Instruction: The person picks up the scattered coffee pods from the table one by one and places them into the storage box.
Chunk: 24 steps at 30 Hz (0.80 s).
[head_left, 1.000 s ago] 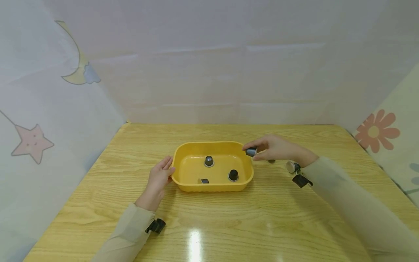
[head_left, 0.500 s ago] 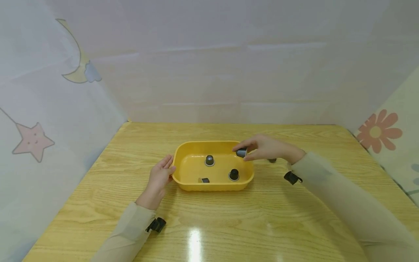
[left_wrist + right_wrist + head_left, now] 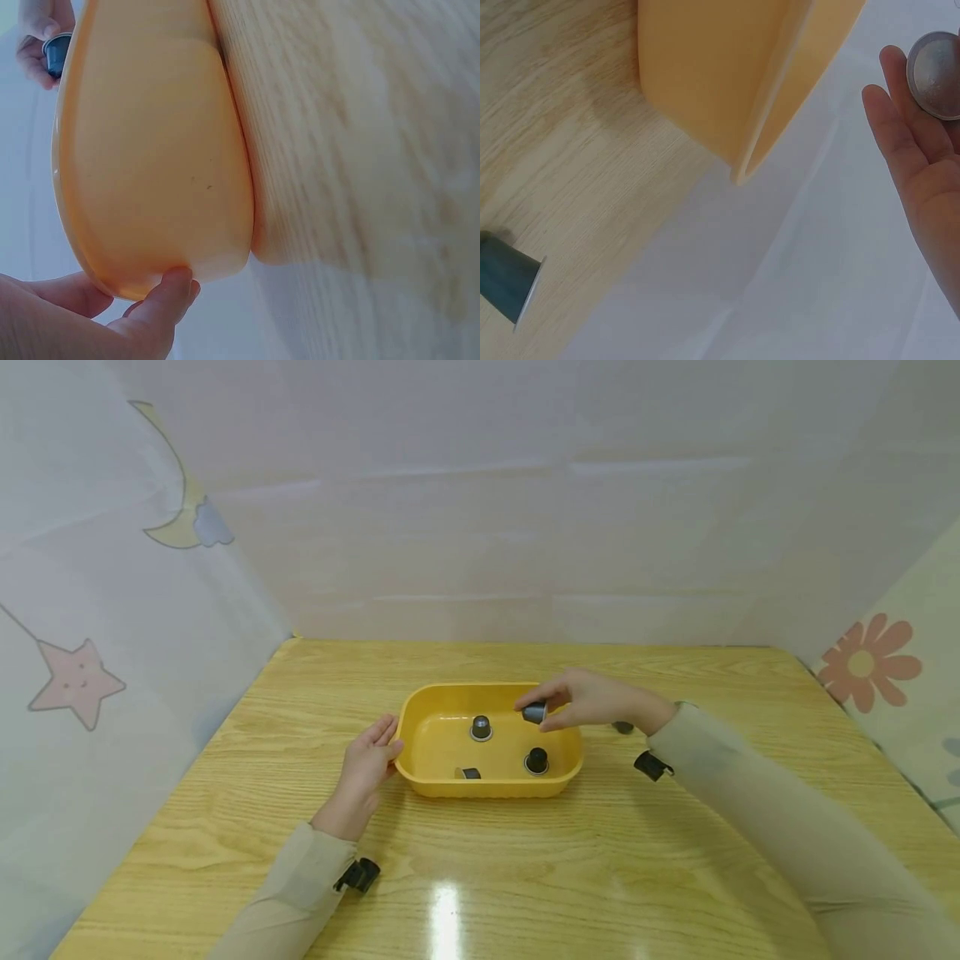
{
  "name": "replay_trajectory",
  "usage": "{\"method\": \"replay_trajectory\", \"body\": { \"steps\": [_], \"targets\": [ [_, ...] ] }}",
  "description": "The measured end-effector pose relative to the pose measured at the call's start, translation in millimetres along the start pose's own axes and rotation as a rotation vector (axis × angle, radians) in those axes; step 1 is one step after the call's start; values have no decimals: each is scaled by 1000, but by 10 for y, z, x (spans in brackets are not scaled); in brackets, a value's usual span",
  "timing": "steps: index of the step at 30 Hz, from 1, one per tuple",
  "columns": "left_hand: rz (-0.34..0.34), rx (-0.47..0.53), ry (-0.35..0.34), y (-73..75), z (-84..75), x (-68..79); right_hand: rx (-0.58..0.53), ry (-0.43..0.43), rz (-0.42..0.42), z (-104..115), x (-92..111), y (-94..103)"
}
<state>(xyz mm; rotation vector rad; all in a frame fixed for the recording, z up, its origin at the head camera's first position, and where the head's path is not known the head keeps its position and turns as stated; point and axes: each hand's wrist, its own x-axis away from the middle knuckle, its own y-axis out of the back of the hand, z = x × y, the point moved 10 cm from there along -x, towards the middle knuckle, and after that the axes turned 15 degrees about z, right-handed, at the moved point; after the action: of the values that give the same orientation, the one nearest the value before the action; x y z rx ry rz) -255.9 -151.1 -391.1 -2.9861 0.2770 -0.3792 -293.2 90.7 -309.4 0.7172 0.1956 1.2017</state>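
My left hand (image 3: pixel 365 768) grips the left end of a yellow plastic tub (image 3: pixel 480 789); in the left wrist view its fingers (image 3: pixel 161 304) press against the outer wall near the rim. Over the right half of the tub, my right hand (image 3: pixel 596 697) pinches a dark coffee capsule (image 3: pixel 534 712) between thumb and fingers. The right wrist view shows that capsule's silvery lid (image 3: pixel 939 75). Inside the tub stand two capsules, one near the middle (image 3: pixel 481 727) and a black one (image 3: pixel 536 761) at right. A third capsule (image 3: pixel 470 773) lies tipped by the near wall, partly hidden.
On the wooden table (image 3: pixel 480 877), right of the tub, a dark capsule (image 3: pixel 622 727) is partly covered by my right wrist. The right wrist view has a dark green capsule (image 3: pixel 510 277) lying on its side. Pale printed sheets (image 3: pixel 465 527) surround the table.
My right hand has moved left with its capsule, from the tub's right rim to over its inside. Its sleeve now covers a capsule on the table. The left hand stays put.
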Motion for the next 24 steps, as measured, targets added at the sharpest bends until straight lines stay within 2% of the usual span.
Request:
{"method": "replay_trajectory", "body": {
  "steps": [14,24],
  "targets": [
    [-9,-10,17,-8,6,1,19,9,24,77,-129,-32],
    [-21,-15,21,-15,16,-10,28,10,77,120,-255,-125]
  ]
}}
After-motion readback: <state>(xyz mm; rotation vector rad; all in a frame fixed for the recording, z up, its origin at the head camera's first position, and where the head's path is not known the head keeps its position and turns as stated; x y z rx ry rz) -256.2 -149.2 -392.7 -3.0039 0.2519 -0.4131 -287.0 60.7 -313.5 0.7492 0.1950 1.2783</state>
